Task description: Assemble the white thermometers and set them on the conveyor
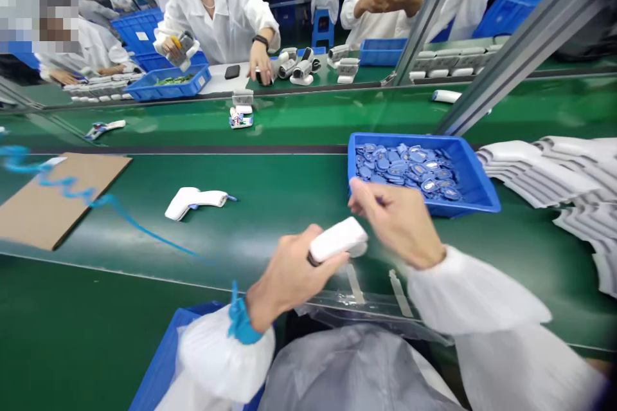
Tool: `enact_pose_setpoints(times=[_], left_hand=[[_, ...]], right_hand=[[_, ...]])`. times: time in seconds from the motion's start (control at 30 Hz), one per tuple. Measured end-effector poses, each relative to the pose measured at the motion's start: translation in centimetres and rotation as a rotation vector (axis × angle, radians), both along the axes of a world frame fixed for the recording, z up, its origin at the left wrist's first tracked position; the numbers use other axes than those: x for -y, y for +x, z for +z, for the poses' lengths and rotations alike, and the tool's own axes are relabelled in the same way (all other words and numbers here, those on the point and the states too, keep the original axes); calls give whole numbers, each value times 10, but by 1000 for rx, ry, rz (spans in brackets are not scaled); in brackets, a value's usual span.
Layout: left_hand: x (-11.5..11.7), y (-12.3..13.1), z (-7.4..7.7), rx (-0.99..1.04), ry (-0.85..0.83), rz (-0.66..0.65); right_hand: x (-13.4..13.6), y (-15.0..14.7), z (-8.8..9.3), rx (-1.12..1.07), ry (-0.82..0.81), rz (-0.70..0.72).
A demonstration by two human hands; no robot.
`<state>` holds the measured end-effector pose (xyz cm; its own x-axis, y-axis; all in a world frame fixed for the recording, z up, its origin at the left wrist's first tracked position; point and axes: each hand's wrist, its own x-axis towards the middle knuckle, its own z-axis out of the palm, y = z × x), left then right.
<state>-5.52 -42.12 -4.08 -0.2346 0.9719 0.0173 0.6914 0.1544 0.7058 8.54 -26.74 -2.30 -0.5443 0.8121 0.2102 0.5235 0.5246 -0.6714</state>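
My left hand (289, 273) is closed around a white plastic handheld casing (339, 239), held just above the near edge of the green belt (270, 205). My right hand (398, 221) hovers right beside the casing's far end, fingers curled in a pinch near the front rim of a blue tray (477, 182) filled with small blue parts (407, 170). What the right fingers pinch is hidden. A finished white gun-shaped device (195, 200) lies on the belt to the left.
Stacks of white shell halves (554, 170) lie at the right. A cardboard sheet (53, 195) and a blue coiled cord (62, 189) are at the left. Across the belt, people in white coats work beside blue bins (168, 83). An aluminium frame post (515, 44) slants at upper right.
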Motion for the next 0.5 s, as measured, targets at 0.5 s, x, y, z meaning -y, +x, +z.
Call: enact_pose_setpoints(times=[0.5], left_hand=[[-40,-42,10,-392,-275,-40]], right_hand=[[-136,-29,-33,448,333,182]])
